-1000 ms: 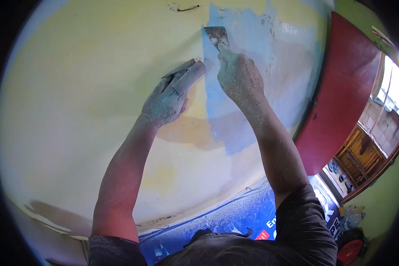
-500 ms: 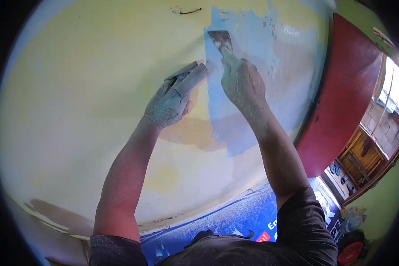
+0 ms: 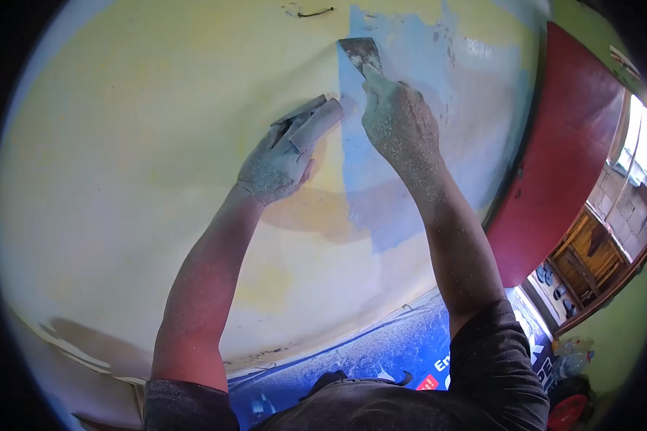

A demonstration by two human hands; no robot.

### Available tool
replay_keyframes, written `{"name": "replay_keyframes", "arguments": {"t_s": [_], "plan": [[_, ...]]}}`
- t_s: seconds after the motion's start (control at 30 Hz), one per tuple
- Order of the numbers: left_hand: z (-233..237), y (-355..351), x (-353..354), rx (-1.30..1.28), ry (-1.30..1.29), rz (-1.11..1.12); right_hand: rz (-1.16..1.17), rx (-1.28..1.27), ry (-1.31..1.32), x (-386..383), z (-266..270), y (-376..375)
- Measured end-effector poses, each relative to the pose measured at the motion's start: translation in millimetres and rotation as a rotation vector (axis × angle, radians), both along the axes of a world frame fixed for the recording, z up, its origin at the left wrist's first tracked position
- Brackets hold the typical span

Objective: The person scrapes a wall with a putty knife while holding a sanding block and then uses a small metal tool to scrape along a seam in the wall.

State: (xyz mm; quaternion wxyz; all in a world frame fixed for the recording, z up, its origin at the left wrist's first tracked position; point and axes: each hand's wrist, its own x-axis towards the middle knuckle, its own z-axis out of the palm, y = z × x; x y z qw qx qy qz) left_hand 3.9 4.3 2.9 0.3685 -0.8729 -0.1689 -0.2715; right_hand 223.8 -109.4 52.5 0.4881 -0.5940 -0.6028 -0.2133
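Note:
My right hand grips a putty knife, its flat metal blade against the wall at the left edge of a blue patch. White dust covers that hand and forearm. Lower and to the left, my left hand is dusty too, with folded sandpaper wrapped about its fingers. The sandpaper lies close to the wall, beside the blue patch; whether it touches cannot be made out. The wall is pale yellow and white with worn, uneven paint.
A dark wire sticks out of the wall above. To the right stands a red door panel, with a doorway and shoes beyond. A dusty blue printed sheet lies below the wall. Plastic bottles stand at the lower right.
My right hand and the putty knife have shifted slightly up along the edge of the blue patch. My left hand has moved a little up and right, still holding the sandpaper.

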Motion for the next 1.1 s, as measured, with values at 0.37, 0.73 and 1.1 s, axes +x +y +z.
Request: {"name": "replay_keyframes", "arguments": {"t_s": [0.37, 0.73, 1.1], "plan": [[6, -16, -1, 0.083, -0.002, -0.024, -0.031, -0.018, 0.054, 3, -4, 3], [0, -7, -3, 0.109, 0.002, 0.001, -0.028, -0.050, 0.039, 2, 7, -1], [8, -12, 0, 0.030, 0.009, 0.017, -0.058, -0.101, 0.053, 1, 0, -5]]}}
